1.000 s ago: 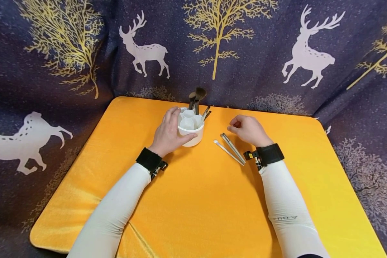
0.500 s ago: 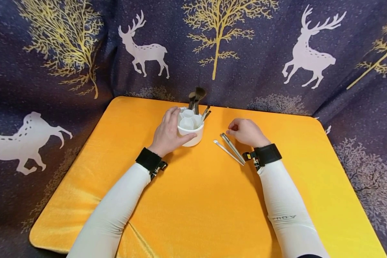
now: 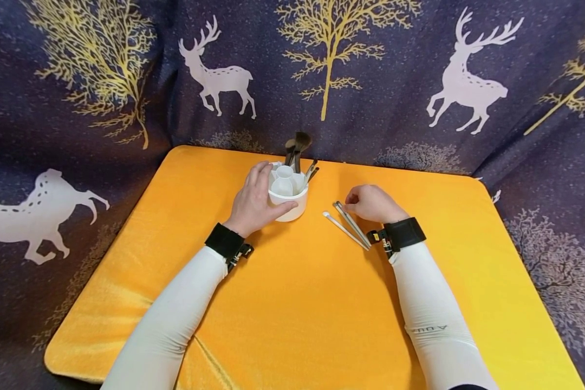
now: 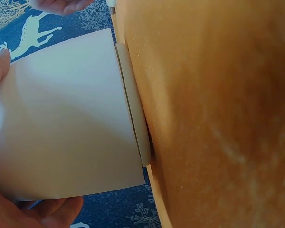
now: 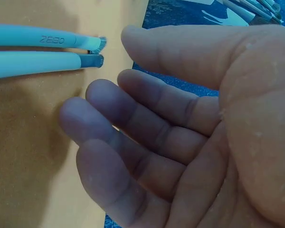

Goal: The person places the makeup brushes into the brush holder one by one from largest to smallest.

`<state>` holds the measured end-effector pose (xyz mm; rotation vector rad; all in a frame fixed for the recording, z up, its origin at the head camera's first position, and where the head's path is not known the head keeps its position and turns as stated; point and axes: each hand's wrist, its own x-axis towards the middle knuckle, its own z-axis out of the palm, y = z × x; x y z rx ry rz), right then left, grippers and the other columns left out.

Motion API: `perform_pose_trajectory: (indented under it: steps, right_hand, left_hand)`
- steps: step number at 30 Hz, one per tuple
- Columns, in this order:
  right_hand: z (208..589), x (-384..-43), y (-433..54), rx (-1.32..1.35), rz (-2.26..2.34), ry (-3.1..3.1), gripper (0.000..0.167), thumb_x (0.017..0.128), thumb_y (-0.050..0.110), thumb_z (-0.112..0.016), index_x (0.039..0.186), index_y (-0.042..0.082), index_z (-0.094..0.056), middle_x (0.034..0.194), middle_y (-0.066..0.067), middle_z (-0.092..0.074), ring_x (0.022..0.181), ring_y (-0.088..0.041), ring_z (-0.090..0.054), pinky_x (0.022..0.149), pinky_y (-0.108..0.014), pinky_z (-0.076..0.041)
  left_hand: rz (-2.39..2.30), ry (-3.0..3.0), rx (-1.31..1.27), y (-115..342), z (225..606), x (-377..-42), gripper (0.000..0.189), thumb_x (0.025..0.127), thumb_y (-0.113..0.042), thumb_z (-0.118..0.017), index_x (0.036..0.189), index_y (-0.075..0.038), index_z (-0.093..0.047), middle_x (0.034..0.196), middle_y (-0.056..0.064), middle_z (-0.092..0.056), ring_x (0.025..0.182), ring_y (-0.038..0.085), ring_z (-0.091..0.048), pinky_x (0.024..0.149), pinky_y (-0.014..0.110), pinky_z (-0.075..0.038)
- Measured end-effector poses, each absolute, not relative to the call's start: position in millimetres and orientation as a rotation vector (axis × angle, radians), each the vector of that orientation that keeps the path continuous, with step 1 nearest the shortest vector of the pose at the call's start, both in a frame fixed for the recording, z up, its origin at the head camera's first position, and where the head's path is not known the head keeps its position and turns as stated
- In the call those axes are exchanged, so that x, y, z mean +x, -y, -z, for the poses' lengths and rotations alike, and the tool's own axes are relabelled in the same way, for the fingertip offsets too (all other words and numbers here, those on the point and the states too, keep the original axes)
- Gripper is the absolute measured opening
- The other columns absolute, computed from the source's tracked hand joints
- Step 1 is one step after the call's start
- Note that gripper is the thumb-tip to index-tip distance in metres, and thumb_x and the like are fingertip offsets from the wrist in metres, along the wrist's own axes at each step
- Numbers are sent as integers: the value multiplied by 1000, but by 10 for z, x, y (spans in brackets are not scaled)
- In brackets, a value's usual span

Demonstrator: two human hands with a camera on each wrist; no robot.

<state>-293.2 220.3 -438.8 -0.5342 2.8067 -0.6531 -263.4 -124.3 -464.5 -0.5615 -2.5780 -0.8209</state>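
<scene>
My left hand (image 3: 255, 200) grips the side of a round white brush holder (image 3: 287, 208), thumb across its front. In the left wrist view the holder's smooth wall (image 4: 66, 118) fills much of the picture. Dark-bristled makeup brushes (image 3: 302, 142) stand in its rear compartments, and thinner ones (image 3: 312, 169) lean at its right. My right hand (image 3: 374, 203) hovers beside two makeup brushes (image 3: 355, 225) lying close together on the table. Its fingers are loosely curved with nothing between them, thumb apart, beside the brush heads (image 5: 94, 45). Left of that pair lies a thinner, white-tipped brush (image 3: 346, 231).
An orange cloth covers the table (image 3: 283, 314). Behind and around it hangs a dark blue curtain (image 3: 370, 124) with deer and tree prints. The holder stands toward the table's back edge.
My right hand has lowered slightly toward the near side, closer to the heads of the paired brushes. The left hand and the brush holder have stayed in place.
</scene>
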Motion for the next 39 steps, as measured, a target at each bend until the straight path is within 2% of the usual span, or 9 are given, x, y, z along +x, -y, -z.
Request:
perform_pose_trajectory:
  steps: [10, 23, 39]
  right_hand:
    - [4357, -2893, -2193, -481, 631, -2716, 16, 103, 27, -81, 101, 12, -79, 80, -3, -68, 69, -22, -55, 66, -39, -43]
    - [4393, -2909, -2214, -488, 573, -2661, 17, 104, 26, -81, 109, 10, -82, 94, -5, -75, 77, -24, -60, 73, -41, -48]
    - [4433, -2929, -2192, -473, 566, -2646, 15, 102, 24, -82, 105, 9, -81, 89, -5, -72, 75, -23, -59, 70, -38, -47]
  left_hand:
    - [815, 2579, -558, 1245, 4655, -2643, 112, 86, -64, -90, 165, -2, -40, 166, 22, -39, 140, 38, -53, 96, 56, -63]
    - [809, 2574, -563, 1244, 4660, -2644, 113, 85, -64, -91, 165, -1, -40, 166, 23, -39, 140, 39, -52, 94, 57, -63]
    - [816, 2580, -564, 1248, 4649, -2640, 112, 86, -63, -91, 165, -2, -40, 167, 23, -38, 139, 39, -53, 94, 56, -63]
